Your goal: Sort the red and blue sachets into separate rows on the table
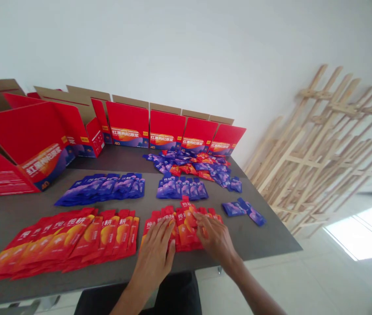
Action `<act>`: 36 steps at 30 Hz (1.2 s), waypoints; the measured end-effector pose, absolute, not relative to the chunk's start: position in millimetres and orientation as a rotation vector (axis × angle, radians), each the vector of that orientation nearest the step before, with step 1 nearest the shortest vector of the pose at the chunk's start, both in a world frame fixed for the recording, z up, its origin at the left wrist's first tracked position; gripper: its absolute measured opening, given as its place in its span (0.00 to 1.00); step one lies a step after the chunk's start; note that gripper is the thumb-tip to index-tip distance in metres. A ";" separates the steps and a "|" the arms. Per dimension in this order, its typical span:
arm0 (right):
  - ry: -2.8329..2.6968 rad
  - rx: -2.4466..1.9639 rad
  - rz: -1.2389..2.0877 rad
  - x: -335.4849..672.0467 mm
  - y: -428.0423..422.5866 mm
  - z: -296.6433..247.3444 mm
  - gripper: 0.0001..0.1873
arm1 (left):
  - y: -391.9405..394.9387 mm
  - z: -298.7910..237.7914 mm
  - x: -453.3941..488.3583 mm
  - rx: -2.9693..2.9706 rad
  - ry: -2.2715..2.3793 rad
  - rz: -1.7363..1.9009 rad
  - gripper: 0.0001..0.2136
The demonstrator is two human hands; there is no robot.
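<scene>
My left hand (157, 239) lies over the left end of a short row of overlapping red sachets (169, 213), its fingers stretched out and resting on them. My right hand (215, 236) has its thumb and fingers on the right edge of one red sachet (185, 227), which sits on top of the row and stands a little higher than the others. More of the row shows beyond my right knuckles. Behind it is a short row of purple-blue sachets (181, 189). Left of my left hand, a longer fan of red sachets (61, 238) lies along the front of the table.
A fan of blue sachets (102, 186) lies behind the long red one. Loose mixed sachets (194, 166) are heaped at the back. Two or so blue sachets (245, 210) lie at right. Open red cartons (128, 124) line the dark table (264, 236). Wooden easels (317, 148) stand at right.
</scene>
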State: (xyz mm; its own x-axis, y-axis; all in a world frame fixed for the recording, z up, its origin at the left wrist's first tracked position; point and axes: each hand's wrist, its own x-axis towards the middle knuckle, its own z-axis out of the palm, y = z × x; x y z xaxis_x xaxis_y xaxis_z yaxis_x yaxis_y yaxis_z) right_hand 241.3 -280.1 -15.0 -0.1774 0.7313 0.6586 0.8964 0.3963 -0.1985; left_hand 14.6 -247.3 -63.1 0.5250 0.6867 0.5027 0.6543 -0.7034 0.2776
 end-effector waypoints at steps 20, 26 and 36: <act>-2.236 -1.501 -0.025 200.6 -302.6 -20.1 0.23 | -249.1 -60.5 13.4 2.709 1.107 0.939 0.21; -1.926 -1.560 0.090 265.6 -275.1 -5.0 0.14 | -248.5 -58.2 11.7 2.712 1.093 0.984 0.20; -2.057 -1.670 0.104 272.3 -83.7 0.9 0.12 | -263.9 -64.2 3.6 2.668 0.954 1.169 0.18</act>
State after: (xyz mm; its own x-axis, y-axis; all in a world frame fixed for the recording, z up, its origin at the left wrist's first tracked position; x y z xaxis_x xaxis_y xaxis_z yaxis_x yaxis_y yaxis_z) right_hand 272.3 -83.7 0.9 -0.1361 0.9380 0.3187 0.9013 0.2508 -0.3533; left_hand 3.6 -263.9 -64.2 0.5162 0.5702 0.6390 0.5117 -0.8037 0.3037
